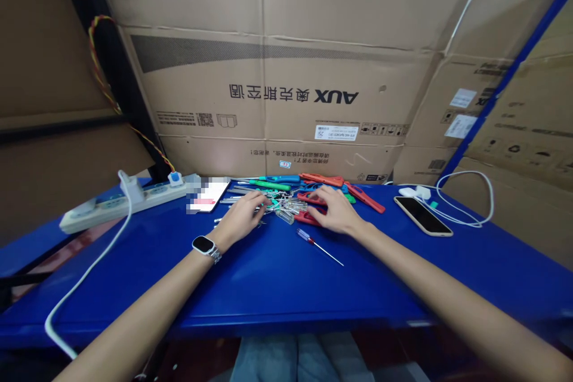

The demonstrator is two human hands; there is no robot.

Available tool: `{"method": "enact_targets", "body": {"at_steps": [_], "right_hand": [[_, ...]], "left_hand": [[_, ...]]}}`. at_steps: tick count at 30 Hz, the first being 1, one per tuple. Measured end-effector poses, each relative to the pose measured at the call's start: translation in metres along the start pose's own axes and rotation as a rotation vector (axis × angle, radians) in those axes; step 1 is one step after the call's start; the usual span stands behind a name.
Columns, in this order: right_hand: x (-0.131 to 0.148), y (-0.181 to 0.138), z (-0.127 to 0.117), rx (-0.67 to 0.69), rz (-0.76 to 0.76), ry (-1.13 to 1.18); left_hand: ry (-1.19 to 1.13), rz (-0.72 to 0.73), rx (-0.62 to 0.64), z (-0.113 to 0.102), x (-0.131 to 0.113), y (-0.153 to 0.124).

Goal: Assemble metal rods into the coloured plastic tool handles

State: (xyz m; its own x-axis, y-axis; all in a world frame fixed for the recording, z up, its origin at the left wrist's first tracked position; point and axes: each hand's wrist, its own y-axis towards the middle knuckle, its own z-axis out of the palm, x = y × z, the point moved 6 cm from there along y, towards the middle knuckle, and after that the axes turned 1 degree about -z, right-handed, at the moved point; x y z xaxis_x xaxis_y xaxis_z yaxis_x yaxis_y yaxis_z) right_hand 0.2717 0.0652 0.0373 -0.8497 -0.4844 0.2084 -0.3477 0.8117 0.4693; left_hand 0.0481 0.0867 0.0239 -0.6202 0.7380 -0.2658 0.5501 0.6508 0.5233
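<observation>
A heap of small tools lies against the cardboard at the back of the blue table. My left hand (244, 215) rests over the heap's left side, fingers bent and apart, touching thin metal pieces. Over the right side, my right hand (335, 210) curves above red-handled tools (308, 216), its thumb apart from the fingers. Between the hands lie several clear-handled screwdrivers (285, 216). Behind them are a green-handled tool (270, 184), a blue-handled tool (286, 179) and orange-red handles (364, 197). One screwdriver (320, 246) with a clear and red handle lies alone in front. Neither hand clearly holds anything.
At left, a white power strip (156, 196) has a charger and a white cable (111, 233) plugged in. A white card-like item (210, 194), partly blurred, lies beside it. To the right are a phone (423, 216) and a coiled cable (487, 191). Cardboard (290, 59) walls the back.
</observation>
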Motion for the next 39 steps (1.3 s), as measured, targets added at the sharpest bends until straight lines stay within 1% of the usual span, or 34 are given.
{"method": "enact_targets", "body": {"at_steps": [2,3,6,8,10,13,18,24,28,33,39], "right_hand": [[0.005,0.029,0.005,-0.011,0.021,-0.006],[0.008,0.044,0.011,0.013,0.037,-0.022],[0.012,0.082,0.033,0.150,0.072,-0.067],[0.009,0.098,0.044,0.189,0.088,-0.046],[0.001,0.107,0.053,0.210,0.110,-0.003],[-0.016,0.112,0.062,0.219,0.147,0.094],[-0.037,0.116,0.068,0.182,0.227,0.205],[-0.045,0.117,0.080,0.161,0.259,0.346],[-0.046,0.116,0.084,0.132,0.255,0.415],[-0.045,0.114,0.084,0.111,0.249,0.422],[-0.044,0.112,0.077,0.071,0.257,0.310]], "left_hand": [[-0.016,-0.013,-0.011,0.001,0.002,-0.001],[-0.021,-0.021,-0.014,0.001,0.004,-0.003],[-0.031,-0.049,-0.002,0.001,0.007,-0.006],[-0.051,-0.068,0.016,0.001,0.009,-0.009],[-0.073,-0.080,0.027,0.001,0.010,-0.009],[-0.097,-0.080,0.016,0.001,0.011,-0.008],[-0.121,-0.087,-0.008,0.001,0.014,-0.007],[-0.128,-0.093,0.012,0.003,0.014,-0.007],[-0.126,-0.092,0.022,0.004,0.013,-0.006],[-0.123,-0.098,0.028,0.004,0.011,-0.007],[-0.092,-0.123,0.019,-0.001,0.013,-0.007]]}}
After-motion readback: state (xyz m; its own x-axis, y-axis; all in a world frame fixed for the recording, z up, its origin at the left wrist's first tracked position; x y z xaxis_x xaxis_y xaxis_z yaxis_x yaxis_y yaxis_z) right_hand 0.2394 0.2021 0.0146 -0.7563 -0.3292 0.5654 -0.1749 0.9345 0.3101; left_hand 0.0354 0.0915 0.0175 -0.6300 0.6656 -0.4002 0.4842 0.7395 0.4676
